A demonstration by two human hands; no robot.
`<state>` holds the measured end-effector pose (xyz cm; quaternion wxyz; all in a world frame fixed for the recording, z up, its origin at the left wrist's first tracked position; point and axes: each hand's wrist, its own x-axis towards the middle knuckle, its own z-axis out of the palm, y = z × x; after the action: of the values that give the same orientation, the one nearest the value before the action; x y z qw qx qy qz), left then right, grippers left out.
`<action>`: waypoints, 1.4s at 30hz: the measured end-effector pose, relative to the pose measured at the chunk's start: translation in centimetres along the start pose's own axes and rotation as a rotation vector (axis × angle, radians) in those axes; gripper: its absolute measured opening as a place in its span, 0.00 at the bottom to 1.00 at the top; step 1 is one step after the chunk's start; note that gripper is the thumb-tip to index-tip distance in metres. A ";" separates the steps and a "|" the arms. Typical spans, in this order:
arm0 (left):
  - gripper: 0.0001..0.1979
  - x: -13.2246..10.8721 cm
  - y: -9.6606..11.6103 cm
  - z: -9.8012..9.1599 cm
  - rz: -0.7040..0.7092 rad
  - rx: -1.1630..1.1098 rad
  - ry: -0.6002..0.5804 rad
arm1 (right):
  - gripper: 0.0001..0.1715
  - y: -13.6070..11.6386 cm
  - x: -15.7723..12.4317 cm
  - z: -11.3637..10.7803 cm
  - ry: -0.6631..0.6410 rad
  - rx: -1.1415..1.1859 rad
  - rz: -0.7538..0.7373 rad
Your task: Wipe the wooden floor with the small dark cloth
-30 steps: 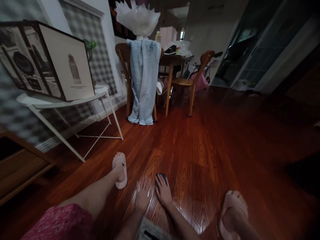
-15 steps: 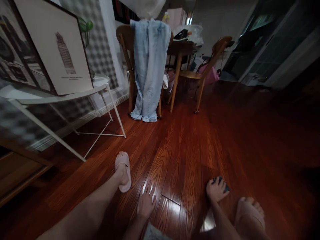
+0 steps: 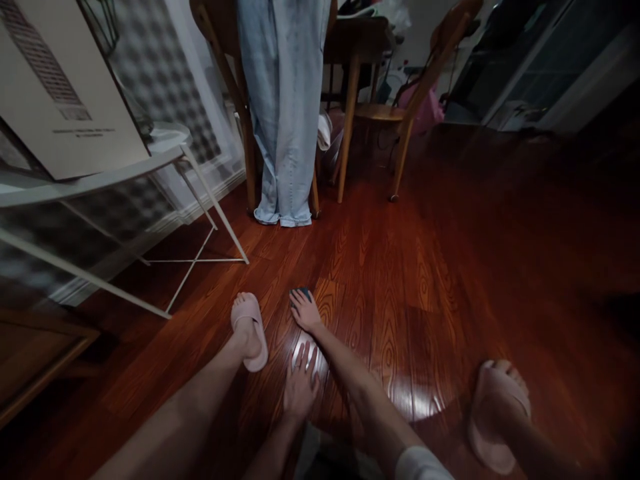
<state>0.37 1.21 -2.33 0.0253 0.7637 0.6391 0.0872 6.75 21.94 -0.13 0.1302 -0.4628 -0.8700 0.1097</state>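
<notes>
My left hand (image 3: 300,385) lies palm down on the glossy reddish-brown wood floor (image 3: 360,293), fingers spread and nothing under them that I can see. Ahead of it, my right hand (image 3: 305,310) presses a small dark blue-grey pad (image 3: 301,292) against the boards, its fingers over the top. Most of the pad is covered, so whether it is a sponge or a folded cloth is unclear. Just left of both hands is my foot in a pink slipper (image 3: 256,319).
At the left stands a white metal-legged table (image 3: 167,150) holding a framed picture (image 3: 60,100). Light-blue jeans (image 3: 285,120) hang over a wooden chair (image 3: 220,40). Another wooden chair (image 3: 407,110) stands farther right. A second pink slipper (image 3: 493,420) is at lower right.
My right hand has swept from the right side across to the left and forward, carrying the dark pad. My left hand stays nearly in place. The view has tipped downward.
</notes>
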 end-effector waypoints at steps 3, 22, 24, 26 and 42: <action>0.35 0.0 0.0 -0.2 0.005 0.005 -0.001 | 0.30 0.4 -0.4 -0.4 -0.051 0.021 -0.128; 0.33 0.0 -0.2 -1.2 0.047 0.038 0.043 | 0.33 12.1 -18.5 -5.7 0.141 -0.184 0.595; 0.33 0.0 -0.3 -1.3 0.059 0.041 0.047 | 0.33 7.5 -19.9 -3.7 0.084 -0.161 0.409; 0.32 0.0 -0.2 -1.5 0.063 0.038 0.046 | 0.35 2.6 -21.8 -1.9 0.030 -0.102 0.155; 0.33 -0.1 -0.1 -2.0 0.029 -0.013 0.000 | 0.32 11.0 -19.4 -7.4 -0.001 -0.096 0.288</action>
<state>-0.04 0.93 -0.36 0.0289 0.7727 0.6275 0.0915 28.16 12.25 0.99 0.0903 -0.5883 -0.7990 0.0856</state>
